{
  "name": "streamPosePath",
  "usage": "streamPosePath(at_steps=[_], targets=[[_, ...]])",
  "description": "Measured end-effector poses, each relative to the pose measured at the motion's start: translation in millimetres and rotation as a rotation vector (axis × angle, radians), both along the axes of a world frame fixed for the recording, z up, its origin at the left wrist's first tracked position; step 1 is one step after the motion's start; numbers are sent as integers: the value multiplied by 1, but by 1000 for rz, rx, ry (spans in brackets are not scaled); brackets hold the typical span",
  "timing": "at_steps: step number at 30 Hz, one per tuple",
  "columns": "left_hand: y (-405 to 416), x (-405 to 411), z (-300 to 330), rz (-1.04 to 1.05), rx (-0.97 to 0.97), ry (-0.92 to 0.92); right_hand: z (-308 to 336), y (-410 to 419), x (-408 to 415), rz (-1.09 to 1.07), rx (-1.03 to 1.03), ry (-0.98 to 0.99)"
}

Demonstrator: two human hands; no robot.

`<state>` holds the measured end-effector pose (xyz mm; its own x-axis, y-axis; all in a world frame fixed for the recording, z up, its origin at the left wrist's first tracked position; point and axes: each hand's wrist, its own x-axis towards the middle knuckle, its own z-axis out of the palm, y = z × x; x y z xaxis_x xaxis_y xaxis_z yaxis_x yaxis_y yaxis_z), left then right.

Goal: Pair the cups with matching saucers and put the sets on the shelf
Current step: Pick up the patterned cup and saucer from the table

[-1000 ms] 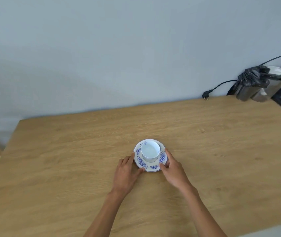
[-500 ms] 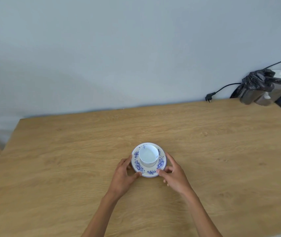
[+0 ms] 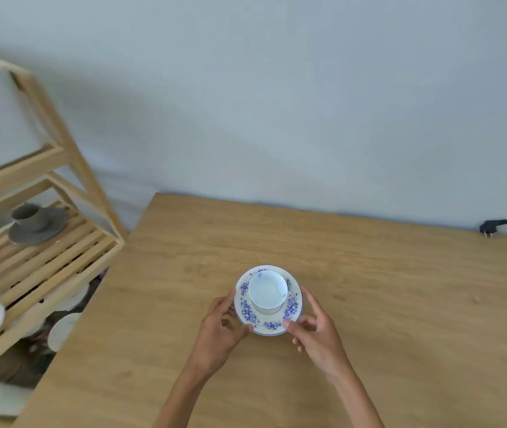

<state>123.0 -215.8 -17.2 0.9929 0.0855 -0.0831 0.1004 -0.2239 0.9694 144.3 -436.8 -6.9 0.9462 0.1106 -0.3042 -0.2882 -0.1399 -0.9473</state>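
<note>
Here white cup upright; blue-flowered saucer beneath

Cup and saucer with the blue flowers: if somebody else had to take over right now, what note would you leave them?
Left hand: gripping the left rim of the blue-flowered saucer.
Right hand: gripping its right rim.
White cup sits upright in the saucer, over the wooden table; whether the saucer is touching the table, I cannot tell.
Done: this pair is matched. A grey cup and saucer already stands on the shelf at left.
Left: carry this set to the shelf, keeping it level.
</note>
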Motion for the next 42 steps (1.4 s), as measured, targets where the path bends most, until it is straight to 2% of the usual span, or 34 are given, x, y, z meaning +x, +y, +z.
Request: streamPosePath(at_steps=[9, 21, 27, 35, 42], targets=[[146, -33, 6, 249, -133, -21, 14, 155, 26, 283, -10, -21], [310, -73, 6, 489, -98, -16, 3, 351, 41, 548, 3, 0], [360, -68, -7, 575, -70, 29, -2, 415, 65, 669, -39, 25], [405, -31, -24, 670, -23, 111, -17, 478, 111, 783, -222, 37], [424, -1, -45, 705, 147, 176, -33, 518, 140, 809, -344, 57]])
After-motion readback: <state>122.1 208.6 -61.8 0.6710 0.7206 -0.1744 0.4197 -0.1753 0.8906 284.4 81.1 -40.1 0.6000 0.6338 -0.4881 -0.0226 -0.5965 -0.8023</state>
